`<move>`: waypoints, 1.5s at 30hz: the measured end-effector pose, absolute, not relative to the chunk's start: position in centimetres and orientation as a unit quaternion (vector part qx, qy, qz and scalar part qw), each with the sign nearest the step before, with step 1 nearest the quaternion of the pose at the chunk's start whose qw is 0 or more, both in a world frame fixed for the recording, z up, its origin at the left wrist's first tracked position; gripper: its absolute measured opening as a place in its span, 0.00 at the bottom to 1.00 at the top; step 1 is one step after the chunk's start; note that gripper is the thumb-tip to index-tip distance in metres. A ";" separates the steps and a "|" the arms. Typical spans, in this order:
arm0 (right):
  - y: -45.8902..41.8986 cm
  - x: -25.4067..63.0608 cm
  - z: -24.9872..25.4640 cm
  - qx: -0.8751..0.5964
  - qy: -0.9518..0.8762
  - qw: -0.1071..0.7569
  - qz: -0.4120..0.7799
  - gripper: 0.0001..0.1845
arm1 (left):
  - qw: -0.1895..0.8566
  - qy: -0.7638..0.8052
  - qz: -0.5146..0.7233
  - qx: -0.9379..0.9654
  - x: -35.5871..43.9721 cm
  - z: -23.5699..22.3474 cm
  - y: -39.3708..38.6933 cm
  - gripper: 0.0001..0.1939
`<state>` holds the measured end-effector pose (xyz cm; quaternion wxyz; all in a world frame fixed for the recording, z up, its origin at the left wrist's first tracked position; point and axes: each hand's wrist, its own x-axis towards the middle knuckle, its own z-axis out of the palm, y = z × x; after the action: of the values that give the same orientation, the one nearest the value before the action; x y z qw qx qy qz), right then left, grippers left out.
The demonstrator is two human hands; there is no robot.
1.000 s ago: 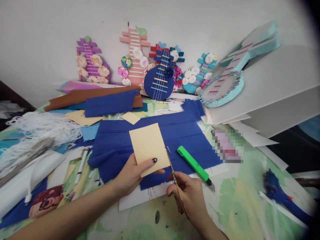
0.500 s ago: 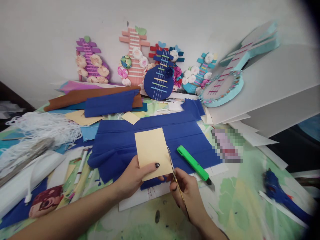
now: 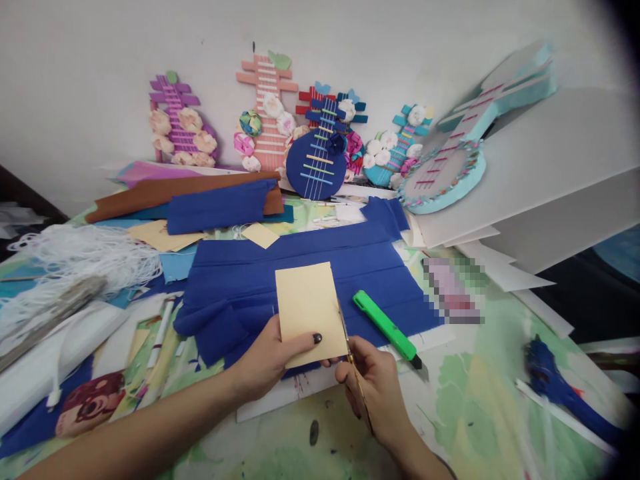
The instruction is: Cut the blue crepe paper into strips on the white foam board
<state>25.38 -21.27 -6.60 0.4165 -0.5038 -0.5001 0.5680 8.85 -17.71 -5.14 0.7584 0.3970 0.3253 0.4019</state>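
Observation:
A rectangular cream paper piece (image 3: 307,303) is pinched in my left hand (image 3: 273,357), thumb on top and fingers underneath. My right hand (image 3: 375,380) is closed on a pair of scissors (image 3: 354,368), whose gold handles lie partly inside the fingers. The blades stand along the paper's right edge; whether they are cutting into it cannot be made out. Beneath both lies a wide sheet of blue crepe paper (image 3: 280,260). Just right of the paper rests a green utility knife (image 3: 385,327) on the blue sheet.
Decorated model lutes, such as a dark blue one (image 3: 316,163), lean on the back wall. White cord (image 3: 90,260) is heaped at left beside folded blue and brown paper (image 3: 120,197). A blue glue gun (image 3: 555,380) lies right, below large white boards (image 3: 525,167).
The cream paper has shifted slightly right and down with my left hand. The scissors have moved slightly along its right edge, their blades now closer together.

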 end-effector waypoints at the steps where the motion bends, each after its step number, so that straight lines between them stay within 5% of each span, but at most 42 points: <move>1: -21.3 25.4 -6.5 -0.507 -0.500 0.415 0.567 0.19 | 0.759 0.325 0.401 0.397 8.8 -5.2 -17.7 0.10; 11: -21.3 25.5 -6.4 -0.535 -0.513 0.398 0.540 0.16 | 0.754 0.350 0.399 0.388 8.8 -5.4 -17.8 0.11; 21: -21.7 25.7 -7.5 -0.480 -0.571 0.410 0.525 0.31 | 0.762 0.316 0.403 0.395 8.9 -5.2 -17.8 0.11; 45: -21.6 25.4 -7.2 -0.510 -0.473 0.417 0.585 0.26 | 0.789 0.314 0.351 0.393 9.7 -6.2 -18.9 0.12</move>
<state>25.42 -21.59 -7.21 0.4170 -0.5100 -0.4730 0.5851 9.73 -18.87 -6.23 0.7895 0.3933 0.3144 0.3510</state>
